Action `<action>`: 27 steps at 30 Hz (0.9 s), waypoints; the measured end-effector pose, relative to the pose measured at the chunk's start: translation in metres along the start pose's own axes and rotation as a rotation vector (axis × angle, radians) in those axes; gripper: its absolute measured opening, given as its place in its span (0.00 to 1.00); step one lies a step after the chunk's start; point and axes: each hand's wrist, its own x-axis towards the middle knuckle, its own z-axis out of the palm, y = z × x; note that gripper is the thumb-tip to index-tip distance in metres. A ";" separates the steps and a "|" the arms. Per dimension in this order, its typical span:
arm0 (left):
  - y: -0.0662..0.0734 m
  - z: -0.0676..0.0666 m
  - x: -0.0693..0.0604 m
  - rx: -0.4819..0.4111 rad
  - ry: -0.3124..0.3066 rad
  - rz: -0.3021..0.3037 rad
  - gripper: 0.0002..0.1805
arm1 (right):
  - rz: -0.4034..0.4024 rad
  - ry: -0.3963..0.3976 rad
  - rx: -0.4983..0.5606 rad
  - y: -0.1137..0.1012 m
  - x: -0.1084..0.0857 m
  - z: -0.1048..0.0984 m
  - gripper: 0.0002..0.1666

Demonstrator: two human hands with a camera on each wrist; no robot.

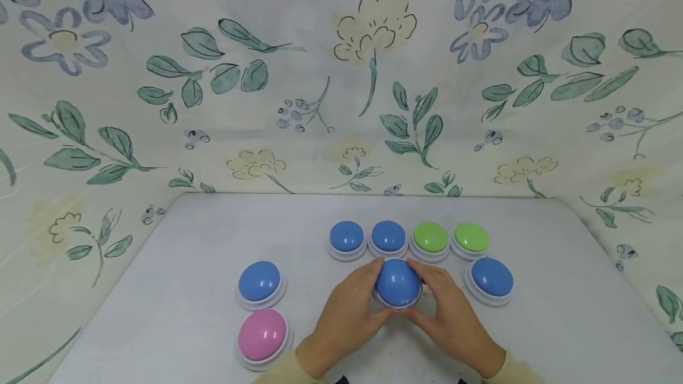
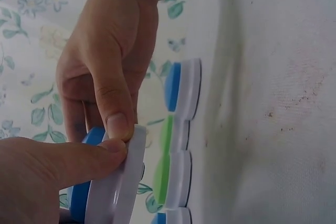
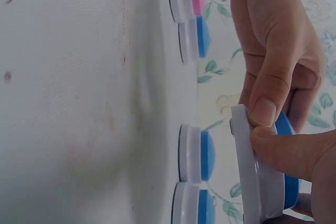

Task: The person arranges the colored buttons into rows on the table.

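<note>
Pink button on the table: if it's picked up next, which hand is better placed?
Probably the left hand: the pink button sits to its left, farther from the right hand. Both hands hold a blue button, so the left would need freeing first.

White tbl (image 1: 160, 289) w/ brownish specks (image 2: 270, 114) has blue/grn/yel floral-print backdrop (image 1: 315, 70) behind & on both sides.

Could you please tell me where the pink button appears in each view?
Head: the pink button sits low, left of centre, below a blue button.
Left wrist: not in this picture.
Right wrist: at the top, just right of centre, cut off by the edge.
Shared landmark: the held blue button, gripped by left hand and right hand.
</note>
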 end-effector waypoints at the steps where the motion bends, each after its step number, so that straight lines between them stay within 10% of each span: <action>1: 0.001 0.001 0.001 -0.003 -0.001 0.001 0.43 | -0.010 0.008 -0.002 0.001 -0.001 -0.001 0.49; 27: 0.019 0.036 0.030 0.006 0.018 0.051 0.41 | 0.004 -0.019 -0.078 0.029 -0.007 -0.027 0.46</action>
